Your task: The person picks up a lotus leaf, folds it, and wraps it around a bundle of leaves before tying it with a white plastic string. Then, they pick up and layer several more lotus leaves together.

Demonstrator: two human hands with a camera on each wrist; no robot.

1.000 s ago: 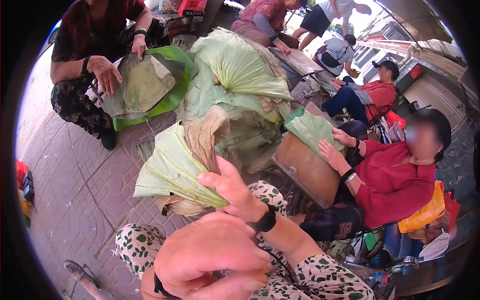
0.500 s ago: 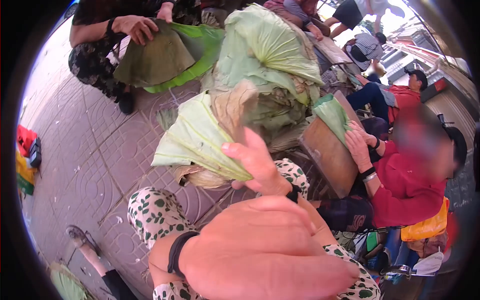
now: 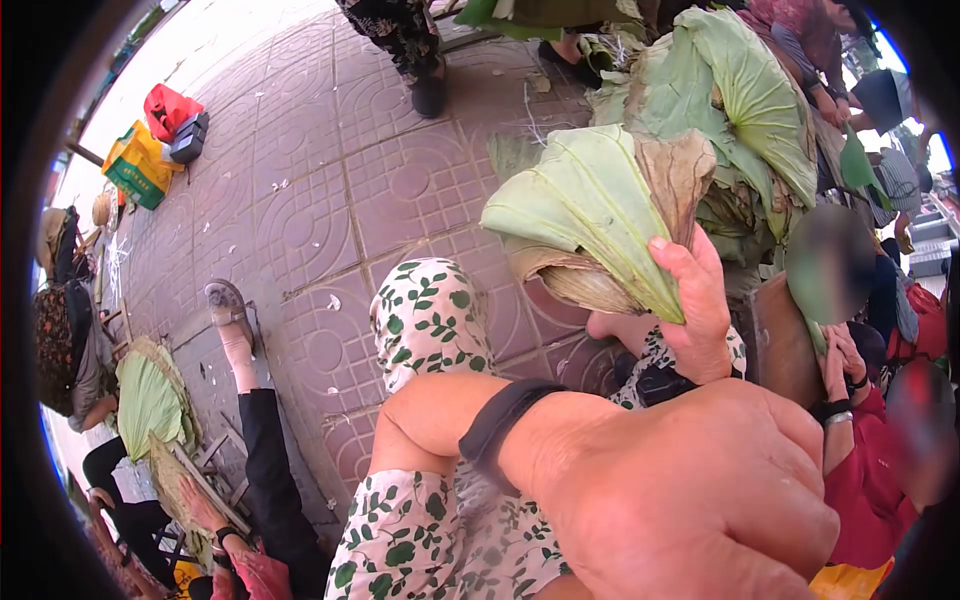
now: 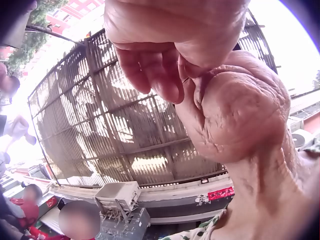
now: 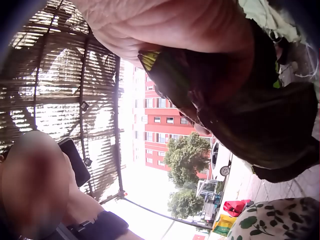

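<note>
My right hand [image 3: 700, 310] grips a folded lotus leaf [image 3: 575, 190], thumb lying on its pale green, ribbed face. Brown, dry leaf [image 3: 680, 175] lines its edge and underside. In the right wrist view, that hand [image 5: 190, 25] covers part of the dark, shaded leaf [image 5: 260, 130]. My left hand [image 3: 690, 490] reaches across in front, its back toward the head camera. The left wrist view shows this hand [image 4: 175, 30] with curled fingers [image 4: 160, 80] close against a wrinkled, bent part of the other arm [image 4: 240, 115]; no object shows in it.
A heap of lotus leaves [image 3: 740, 100] lies beyond the held leaf. On the right, a person in red [image 3: 870, 500] works beside a brown board [image 3: 785, 340]. Bags [image 3: 140, 165] stand on the paving at far left. More leaves [image 3: 150, 400] lie at lower left near other people.
The head view has swung left, so the leaf and heap appear further right and the bags come in more. The right hand keeps its grip; the left hand has come across toward the right arm.
</note>
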